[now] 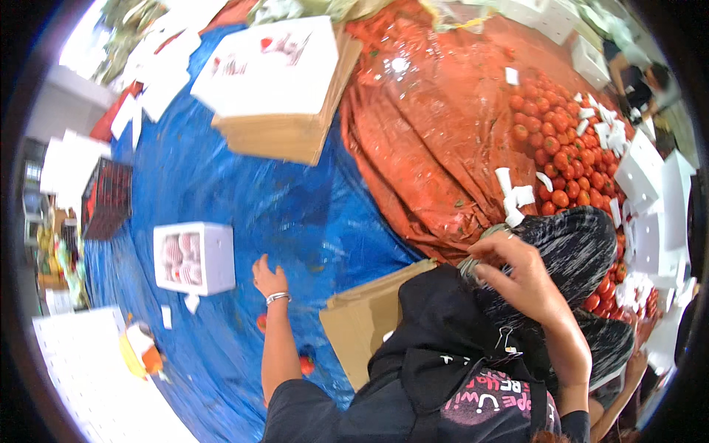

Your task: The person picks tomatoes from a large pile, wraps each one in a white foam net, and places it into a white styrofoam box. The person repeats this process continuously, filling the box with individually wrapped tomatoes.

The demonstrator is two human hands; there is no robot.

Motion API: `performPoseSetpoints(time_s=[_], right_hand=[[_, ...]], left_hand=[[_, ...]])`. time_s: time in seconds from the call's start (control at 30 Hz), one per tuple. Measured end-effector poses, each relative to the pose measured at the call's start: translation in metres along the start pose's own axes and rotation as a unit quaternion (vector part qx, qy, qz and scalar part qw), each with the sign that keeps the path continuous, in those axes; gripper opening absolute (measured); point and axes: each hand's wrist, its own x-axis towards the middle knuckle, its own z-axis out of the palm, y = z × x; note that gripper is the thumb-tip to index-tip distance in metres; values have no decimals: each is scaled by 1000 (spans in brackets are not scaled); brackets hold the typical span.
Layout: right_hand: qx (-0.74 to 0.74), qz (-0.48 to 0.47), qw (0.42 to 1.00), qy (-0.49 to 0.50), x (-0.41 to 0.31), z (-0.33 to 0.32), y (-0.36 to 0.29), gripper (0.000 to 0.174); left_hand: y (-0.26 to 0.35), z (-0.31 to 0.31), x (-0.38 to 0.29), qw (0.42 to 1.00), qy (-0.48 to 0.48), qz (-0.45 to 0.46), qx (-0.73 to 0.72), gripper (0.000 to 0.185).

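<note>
My left hand, with a silver bracelet at the wrist, is over the blue tarp, thumb and fingers apart and nothing in it. To its left stands a white box whose front shows round, pink-and-white striped things; whether they are printed or inside cannot be told. My right hand is curled beside my knee, close to a bunched grey-green thing; whether it grips this is unclear. Flat brown cardboard lies between my arms. Red tomatoes lie on the tarp near my left forearm.
A stack of printed white cardboard stands ahead. At the right, a large pile of tomatoes lies on orange sheeting, beside white foam boxes and another person. A dark crate stands at the left.
</note>
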Motion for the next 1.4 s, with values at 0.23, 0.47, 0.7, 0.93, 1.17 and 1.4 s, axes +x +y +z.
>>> performPoseSetpoints(time_s=[0.23, 0.47, 0.7, 0.93, 1.17, 1.4], right_hand=[[-170, 31, 977, 122, 8, -99, 19, 24], [-210, 24, 977, -37, 48, -159, 83, 43], [-236, 55, 966, -86, 45, -154, 49, 43], [-326, 55, 939, -98, 32, -138, 24, 38], [-393, 65, 916, 56, -17, -158, 30, 31], [-246, 68, 967, 19, 9, -90, -16, 27]], left_hand=[[-203, -69, -135, 923, 111, -364, 60, 50], [-316, -72, -343, 748, 192, -577, -266, 65], [-258, -49, -350, 651, 73, -749, -99, 100], [-313, -76, -353, 616, 141, -745, -213, 108], [-387, -42, -344, 659, 46, -684, -309, 81], [-278, -41, -277, 820, 28, -520, -239, 43]])
